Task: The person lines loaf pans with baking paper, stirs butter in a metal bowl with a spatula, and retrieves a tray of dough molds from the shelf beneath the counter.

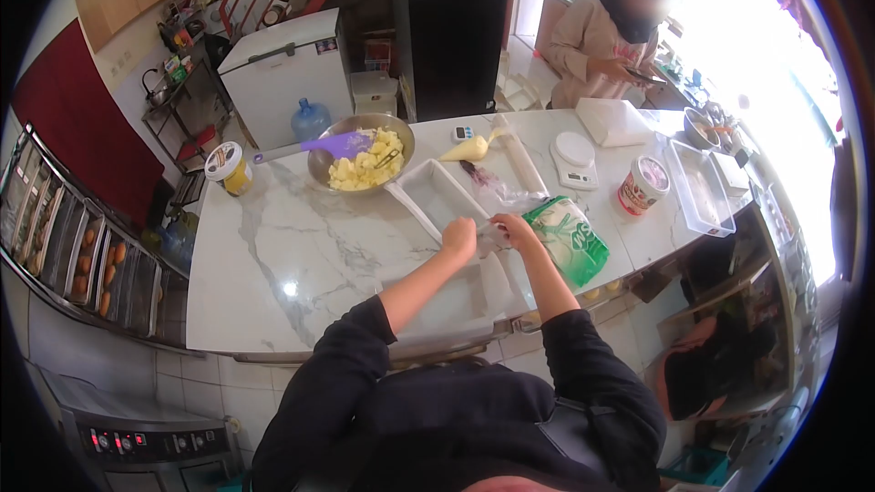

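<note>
Both my hands are at the near end of a white rectangular pan [439, 191] that looks lined with pale paper. My left hand [459, 239] is closed at the pan's near edge, with what it grips hidden. Close beside it, my right hand [516, 231] pinches a whitish sheet or film. A second pale, lined container [460, 296] lies nearer to me, below my forearms. Just right of my right hand is a green and white plastic package [570, 239]. Crumpled clear plastic [497, 189] lies beyond my hands.
A metal bowl [406, 135] of yellow chunks holds a purple spatula [337, 144]. Around are a filled piping bag [467, 149], scale [574, 161], red tub [643, 185], yellow tub [229, 169] and clear bin [700, 189]. Across the counter a person [606, 46] holds a phone.
</note>
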`<state>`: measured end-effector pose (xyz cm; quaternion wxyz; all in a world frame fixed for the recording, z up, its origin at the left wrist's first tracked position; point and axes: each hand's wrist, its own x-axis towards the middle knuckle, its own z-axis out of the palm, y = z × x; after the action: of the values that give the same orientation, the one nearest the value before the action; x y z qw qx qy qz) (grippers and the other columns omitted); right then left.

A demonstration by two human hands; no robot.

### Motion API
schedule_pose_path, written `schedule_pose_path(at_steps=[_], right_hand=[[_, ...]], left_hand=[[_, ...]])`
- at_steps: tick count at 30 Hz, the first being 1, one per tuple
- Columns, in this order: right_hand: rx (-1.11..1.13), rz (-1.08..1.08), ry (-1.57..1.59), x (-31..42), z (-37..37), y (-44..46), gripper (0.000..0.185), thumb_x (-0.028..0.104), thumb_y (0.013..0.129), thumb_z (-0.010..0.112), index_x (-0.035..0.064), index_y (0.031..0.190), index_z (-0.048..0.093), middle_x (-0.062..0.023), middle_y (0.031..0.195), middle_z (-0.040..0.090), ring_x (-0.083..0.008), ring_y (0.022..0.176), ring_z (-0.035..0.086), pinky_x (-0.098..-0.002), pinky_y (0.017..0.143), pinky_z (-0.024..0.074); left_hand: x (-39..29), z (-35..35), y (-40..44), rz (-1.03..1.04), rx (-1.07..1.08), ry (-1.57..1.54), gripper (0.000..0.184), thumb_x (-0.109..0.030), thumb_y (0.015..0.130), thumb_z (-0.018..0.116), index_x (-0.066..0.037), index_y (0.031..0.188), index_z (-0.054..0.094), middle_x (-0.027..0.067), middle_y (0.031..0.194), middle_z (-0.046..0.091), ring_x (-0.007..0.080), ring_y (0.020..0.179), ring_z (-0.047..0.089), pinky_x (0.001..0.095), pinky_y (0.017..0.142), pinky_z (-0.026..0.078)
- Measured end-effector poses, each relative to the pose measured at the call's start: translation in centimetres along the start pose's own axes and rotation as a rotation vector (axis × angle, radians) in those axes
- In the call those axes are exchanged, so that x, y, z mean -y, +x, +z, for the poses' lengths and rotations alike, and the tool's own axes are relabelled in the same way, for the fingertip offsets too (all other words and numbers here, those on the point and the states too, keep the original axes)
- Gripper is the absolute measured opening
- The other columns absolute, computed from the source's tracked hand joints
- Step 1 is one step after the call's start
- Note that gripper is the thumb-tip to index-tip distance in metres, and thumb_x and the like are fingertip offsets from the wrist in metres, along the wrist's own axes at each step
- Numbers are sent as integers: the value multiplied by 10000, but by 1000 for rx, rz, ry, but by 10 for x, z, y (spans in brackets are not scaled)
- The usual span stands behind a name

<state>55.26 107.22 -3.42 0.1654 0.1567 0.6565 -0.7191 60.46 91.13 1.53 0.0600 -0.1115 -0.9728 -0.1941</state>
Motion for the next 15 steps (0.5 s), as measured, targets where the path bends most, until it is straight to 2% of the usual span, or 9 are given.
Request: schedule_pose_path(at_steps=[1, 4, 7, 10, 13, 14, 15], right_hand=[[2, 101, 174, -2, 2, -1, 190, 181, 682, 651, 18, 780, 646, -39, 738, 583, -133, 788, 521, -281, 704, 397], [-17, -8, -74, 14, 8, -39, 223, 202, 706, 671, 26, 838, 634, -16, 780, 562, -117, 830, 501, -281, 672, 391], [-54, -203, -521, 24, 6, -45, 197, 173, 680, 684, 75, 846, 644, -37, 871, 531, -172, 875, 488, -295, 712, 392], [-147, -932, -820, 37, 14, -64, 186, 156, 645, 680, 148, 830, 664, -53, 981, 511, -227, 969, 450, -337, 799, 361], [79, -1009, -1168, 54, 18, -86, 216, 154, 603, 682, 195, 815, 674, -43, 1055, 484, -257, 1057, 382, -383, 878, 295], [130, -971, -1206, 54, 18, -85, 186, 171, 607, 689, 195, 792, 683, -8, 1063, 486, -251, 1092, 345, -399, 905, 253], [128, -997, -1226, 54, 19, -84, 175, 177, 607, 692, 194, 781, 686, -8, 1062, 487, -254, 1089, 347, -399, 905, 249]], left_hand=[[0, -3, 1, 1, 14, 6, 130, -30, 715, 497, 15, 721, 619, 218, 766, 598, 356, 742, 601, 413, 639, 498], [2, -3, 2, 20, 38, -1, 132, -27, 711, 502, 19, 734, 624, 219, 765, 599, 355, 743, 603, 416, 645, 498], [2, -2, 0, 30, 52, -20, 132, -25, 708, 507, 16, 736, 629, 217, 756, 602, 355, 743, 605, 414, 649, 500], [2, -2, 0, 35, 48, 13, 132, -27, 707, 509, 7, 735, 634, 210, 750, 607, 352, 746, 608, 410, 652, 502], [4, 0, 0, 37, 47, -6, 132, -31, 704, 514, -1, 738, 638, 202, 760, 612, 345, 750, 610, 407, 651, 503], [7, -1, 1, 36, 50, -23, 131, -33, 703, 516, -4, 739, 639, 200, 766, 613, 342, 752, 611, 406, 651, 503], [7, -6, 1, 53, 64, -22, 130, -34, 702, 517, -3, 737, 638, 199, 766, 613, 341, 750, 611, 407, 650, 502]])
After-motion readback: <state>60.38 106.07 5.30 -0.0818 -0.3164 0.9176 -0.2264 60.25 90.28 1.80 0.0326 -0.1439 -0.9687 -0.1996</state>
